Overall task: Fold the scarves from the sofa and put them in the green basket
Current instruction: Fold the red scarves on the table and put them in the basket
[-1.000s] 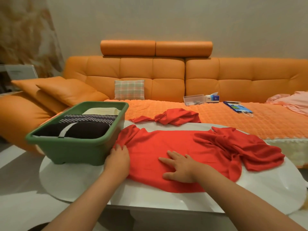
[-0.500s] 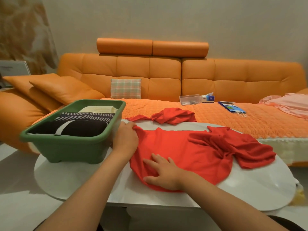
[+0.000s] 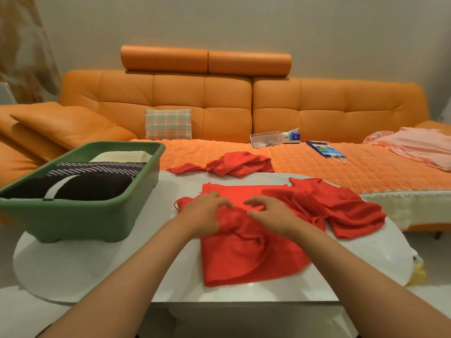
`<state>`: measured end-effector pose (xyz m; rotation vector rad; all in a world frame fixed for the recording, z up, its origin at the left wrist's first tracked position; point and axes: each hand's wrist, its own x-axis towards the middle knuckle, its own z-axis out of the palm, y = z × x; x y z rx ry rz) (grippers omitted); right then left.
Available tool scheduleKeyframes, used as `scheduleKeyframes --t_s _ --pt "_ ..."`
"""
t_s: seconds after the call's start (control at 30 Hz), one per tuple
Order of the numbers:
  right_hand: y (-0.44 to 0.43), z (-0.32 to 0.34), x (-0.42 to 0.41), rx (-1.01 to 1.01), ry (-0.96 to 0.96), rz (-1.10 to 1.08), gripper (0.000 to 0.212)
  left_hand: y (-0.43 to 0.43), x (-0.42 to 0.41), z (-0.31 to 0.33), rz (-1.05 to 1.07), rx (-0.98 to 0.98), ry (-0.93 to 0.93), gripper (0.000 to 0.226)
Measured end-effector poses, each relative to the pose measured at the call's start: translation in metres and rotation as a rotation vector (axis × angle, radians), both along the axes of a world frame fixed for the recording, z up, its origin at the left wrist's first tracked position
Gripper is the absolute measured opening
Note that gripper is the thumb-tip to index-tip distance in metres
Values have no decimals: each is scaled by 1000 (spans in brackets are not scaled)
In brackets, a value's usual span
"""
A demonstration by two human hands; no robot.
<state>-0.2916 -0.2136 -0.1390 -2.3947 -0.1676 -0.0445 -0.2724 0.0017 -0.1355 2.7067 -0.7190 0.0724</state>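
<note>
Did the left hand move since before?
Yes. The left hand slid right, away from the green basket, toward the middle of the red scarf.

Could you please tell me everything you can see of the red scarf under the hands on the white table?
The thin, soft-looking red scarf lies on the white rounded table, right of the green plastic basket and not touching it. Its near part lies flat, partly doubled over; its right end is a crumpled heap. At its middle the left hand and the right hand, fingers curled, gather the cloth into a bunched ridge.
</note>
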Motion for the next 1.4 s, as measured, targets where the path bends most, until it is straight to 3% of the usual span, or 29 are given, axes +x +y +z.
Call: scheduleKeyframes --t_s 0.07,0.1,0.17,0.23,0.33,0.4,0.5,0.57,0.63,0.73,0.8,0.93,1.07,1.17,1.23,1.33,1.4 --pt "4 -6 -3 -204 60 110 52 10 4 -6 57 283 27 63" --pt "5 -10 -3 -340 49 132 57 12 5 -9 92 334 65 64" --pt "9 -15 -1 -486 -35 109 44 10 9 -12 140 328 45 47" --pt "11 -14 3 -421 -131 51 25 6 14 -8 175 280 -58 31" --pt "10 -3 7 -164 -199 -5 13 1 22 4 235 33 -170 29" --pt "2 4 7 15 -54 75 22 -8 22 12 222 -73 -224 31" --pt "-15 11 7 169 91 128 25 -34 14 14 96 -4 -334 37" --pt "-36 10 14 121 -34 -16 19 -56 8 5 -32 -39 -248 39" --pt "-62 6 18 -102 -133 -171 29 -78 4 -8 -137 -17 -56 46" --pt "-96 -3 15 -327 -194 -229 39 -96 1 -28 -146 254 209 85" --pt "-111 -7 9 -409 -102 -187 46 -95 5 -33 -100 395 321 98" --pt "-127 -5 -5 -618 235 -157 77 -72 21 -12 -43 588 403 103" --pt "-127 12 -13 -714 234 -190 59 -57 25 9 44 686 455 112" --pt "-123 16 -11 -825 75 -297 58 -68 29 16 148 630 434 88" --pt "-124 11 -6 -887 -103 -342 49 -86 34 14 157 477 286 61" --pt "-129 -5 10 -624 -325 -228 36 -117 41 4 90 223 17 29" --pt "-133 -14 21 -417 -187 -119 48 -135 51 -7 42 149 -19 26"
